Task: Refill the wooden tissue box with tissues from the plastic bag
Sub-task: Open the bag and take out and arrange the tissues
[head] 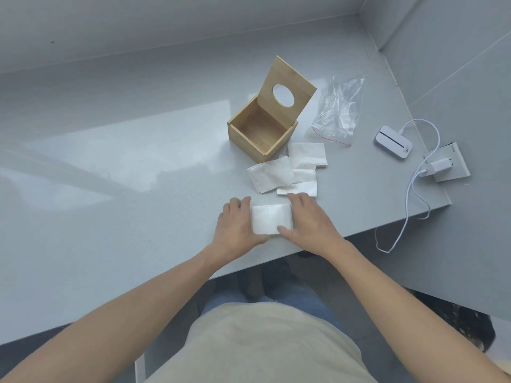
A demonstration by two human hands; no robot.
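Observation:
A wooden tissue box [250,139] stands open on the grey table, its hinged lid [287,89] with an oval hole tipped back; I see nothing inside the box. An empty clear plastic bag [338,111] with a red zip strip lies to its right. Several folded white tissues [272,174] lie scattered in front of the box. One folded white tissue [271,219] lies near the table's front edge, between my hands. My left hand [236,226] touches its left side, and my right hand [309,221] touches its right side, fingers fairly straight.
A small white device [394,142] with a white cable [409,194] lies at the right, plugged into a charger on a wall-type socket plate [453,167]. The table's front edge [359,232] runs diagonally close to my hands. Grey walls enclose the far side.

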